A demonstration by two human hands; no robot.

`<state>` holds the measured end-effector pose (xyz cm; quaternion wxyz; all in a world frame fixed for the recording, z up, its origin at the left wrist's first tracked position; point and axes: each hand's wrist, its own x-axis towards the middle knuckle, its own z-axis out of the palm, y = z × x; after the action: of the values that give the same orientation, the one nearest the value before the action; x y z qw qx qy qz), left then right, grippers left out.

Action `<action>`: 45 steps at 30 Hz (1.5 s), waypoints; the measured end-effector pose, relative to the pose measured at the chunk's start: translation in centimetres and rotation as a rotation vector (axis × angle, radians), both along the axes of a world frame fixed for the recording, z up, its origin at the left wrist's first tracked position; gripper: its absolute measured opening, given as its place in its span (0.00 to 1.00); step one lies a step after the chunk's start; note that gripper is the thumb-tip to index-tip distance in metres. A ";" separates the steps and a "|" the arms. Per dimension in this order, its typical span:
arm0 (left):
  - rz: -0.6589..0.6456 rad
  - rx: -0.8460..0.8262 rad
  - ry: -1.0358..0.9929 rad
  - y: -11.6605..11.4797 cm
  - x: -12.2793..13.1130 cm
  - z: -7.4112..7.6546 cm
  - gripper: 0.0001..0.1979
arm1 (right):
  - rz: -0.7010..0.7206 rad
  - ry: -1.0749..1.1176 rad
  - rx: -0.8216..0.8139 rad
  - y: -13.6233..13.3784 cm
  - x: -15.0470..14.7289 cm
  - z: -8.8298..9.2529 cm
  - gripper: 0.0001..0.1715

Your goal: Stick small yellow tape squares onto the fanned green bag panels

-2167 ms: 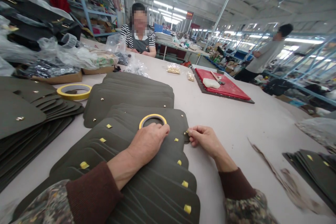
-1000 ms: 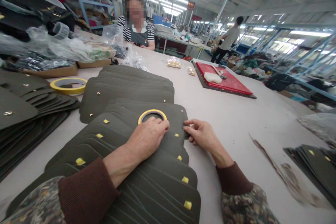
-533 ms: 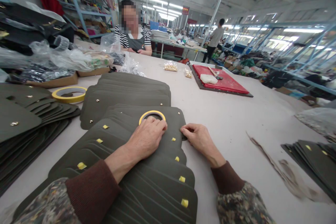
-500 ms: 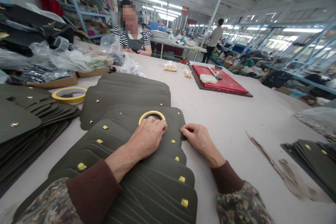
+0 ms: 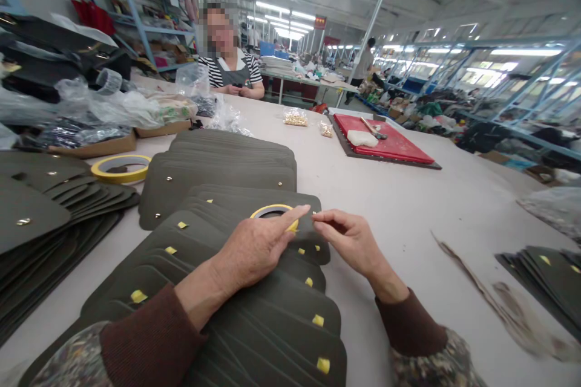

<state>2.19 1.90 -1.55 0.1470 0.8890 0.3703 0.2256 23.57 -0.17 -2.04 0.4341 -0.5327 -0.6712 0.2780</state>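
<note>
My left hand point(image 5: 254, 248) is closed on a roll of yellow tape point(image 5: 267, 210), its index finger pointing to the right. Beneath it lies a fanned stack of dark olive flat panels point(image 5: 254, 308) with small yellow tape pieces point(image 5: 318, 320) along both sides. My right hand point(image 5: 356, 245) pinches thumb and index finger together beside the stack's upper right edge, close to a small metal stud point(image 5: 314, 213). Anything between those fingertips is too small to make out.
Another panel stack point(image 5: 222, 163) with metal studs lies behind; more panels point(image 5: 31, 193) are at left beside a second tape roll point(image 5: 120, 168). A red board point(image 5: 394, 148) holds a hammer point(image 5: 374, 129). Bags of gold fittings point(image 5: 295, 118) lie far back. A person point(image 5: 231, 75) sits opposite.
My left hand has moved slightly right and nearer with the tape roll, its index finger now extended. My right hand has risen off the panel edge. Another yellow piece shows near the right edge.
</note>
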 end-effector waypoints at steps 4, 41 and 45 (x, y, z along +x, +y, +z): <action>0.042 0.006 0.028 -0.3 0.2 0.0 0.25 | 0.142 -0.114 0.252 -0.8 -1.6 0.7 0.10; 0.086 0.046 0.331 -0.1 1.1 0.0 0.08 | -0.243 0.325 -0.447 3.6 1.5 -2.0 0.12; 0.073 0.055 0.318 0.0 1.1 -0.3 0.08 | -0.239 0.219 -0.440 3.9 1.0 -2.4 0.11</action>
<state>3.26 1.85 -1.82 0.0539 0.9032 0.4146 0.0975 24.55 3.77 -4.45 0.4079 -0.6563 -0.4760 0.4199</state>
